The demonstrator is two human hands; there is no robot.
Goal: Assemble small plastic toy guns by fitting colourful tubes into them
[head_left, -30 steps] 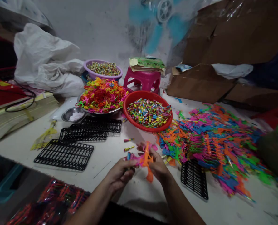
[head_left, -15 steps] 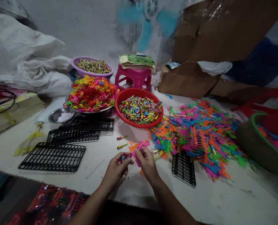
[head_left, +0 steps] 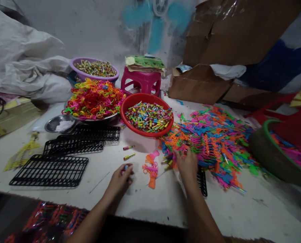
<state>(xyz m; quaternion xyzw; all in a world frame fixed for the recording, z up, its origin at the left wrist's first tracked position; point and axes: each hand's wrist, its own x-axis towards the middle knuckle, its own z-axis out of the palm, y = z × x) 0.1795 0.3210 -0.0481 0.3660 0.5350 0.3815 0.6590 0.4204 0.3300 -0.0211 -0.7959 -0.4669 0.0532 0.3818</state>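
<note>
Looking over the table [head_left: 157,206], I'd say the layout is all about reach. The pile [head_left: 221,131] spreads on the right hand's side, and the red basin [head_left: 150,133] of tubes sits beyond the hands, probably so either can get to it. Some orange and pink pieces [head_left: 152,172] lie flat on the bare stretch between the hands, touched by neither; that spot seems left open for laying things down. Black racks [head_left: 49,170] keep off to the left, likely out of the way.

The left hand [head_left: 119,180] is curled narrow, thumb against fingers, pinching something small with a blue end [head_left: 126,167]; whether more hides in the palm, I can't tell. The right hand [head_left: 187,163] is at the pile's near edge, fingers bent down among the pieces there. Whether they grip one, I can't tell.
</note>
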